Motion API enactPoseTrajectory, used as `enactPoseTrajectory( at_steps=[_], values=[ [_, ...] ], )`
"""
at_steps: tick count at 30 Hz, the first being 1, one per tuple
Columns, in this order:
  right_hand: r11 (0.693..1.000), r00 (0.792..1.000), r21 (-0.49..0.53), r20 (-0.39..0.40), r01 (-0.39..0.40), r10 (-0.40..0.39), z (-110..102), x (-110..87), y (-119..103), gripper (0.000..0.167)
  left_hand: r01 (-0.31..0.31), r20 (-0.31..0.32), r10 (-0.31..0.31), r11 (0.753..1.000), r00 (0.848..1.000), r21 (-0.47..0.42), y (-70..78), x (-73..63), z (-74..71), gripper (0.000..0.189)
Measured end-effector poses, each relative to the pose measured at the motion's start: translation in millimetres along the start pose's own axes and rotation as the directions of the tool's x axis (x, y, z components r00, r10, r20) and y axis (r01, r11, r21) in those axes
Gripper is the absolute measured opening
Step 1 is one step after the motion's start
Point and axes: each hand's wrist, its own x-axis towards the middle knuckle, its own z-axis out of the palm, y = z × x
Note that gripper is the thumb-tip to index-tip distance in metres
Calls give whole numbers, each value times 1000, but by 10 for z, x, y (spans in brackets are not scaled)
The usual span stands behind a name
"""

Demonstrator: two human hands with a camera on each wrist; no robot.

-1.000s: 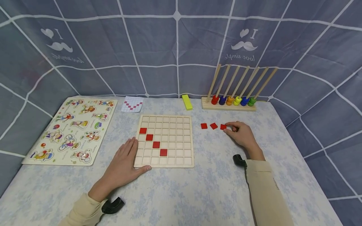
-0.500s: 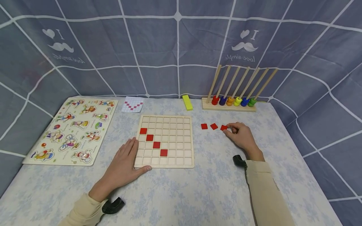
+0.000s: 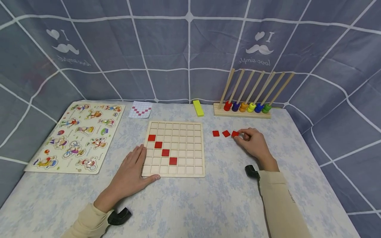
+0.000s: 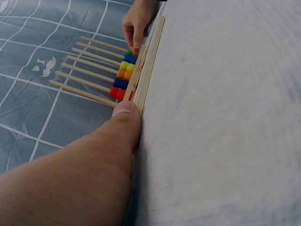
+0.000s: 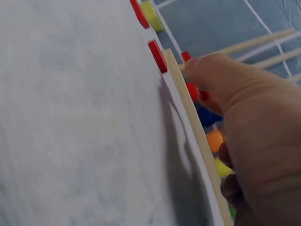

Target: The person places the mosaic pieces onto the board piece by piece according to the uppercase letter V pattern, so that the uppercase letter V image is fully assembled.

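1. Beside the grid board [image 3: 182, 153], the right hand [image 3: 253, 142] pinched a red tile [image 3: 234, 134], apparently the pick-up step.
2. The left hand [image 3: 130, 171] touched the board's edge, fingers straight.
3. Next probably called for a steady pinch.

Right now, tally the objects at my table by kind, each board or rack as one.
Red square tiles: 7, one pinched by your right hand
Square wooden grid board: 1
White paper pattern card: 1
Yellow rectangular block: 1
Wooden rack with coloured beads: 1
Rectangular cartoon puzzle board: 1
Total: 12
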Motion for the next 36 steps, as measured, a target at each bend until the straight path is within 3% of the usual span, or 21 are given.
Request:
enactPoseTrajectory(
  at_steps=[12, 21, 30, 36],
  values=[
    [990, 993, 86, 23, 115, -117, 105, 3, -524, 21, 0, 6, 0, 1000, 1000, -7, 4, 4, -3, 115],
    [962, 970, 128, 10, 240, -243, 296, -53, -880, 20, 1, 7, -1, 1000, 1000, -4, 2, -2, -4, 115],
    [951, 952, 167, 117, 261, -282, 501, -174, -1255, 22, -1, 0, 1, 1000, 1000, -1, 13, -10, -3, 116],
    [947, 929, 133, 196, 293, -315, 640, -210, -1431, 22, -2, -8, 2, 1000, 1000, -7, 9, -3, 1, 117]
  ],
)
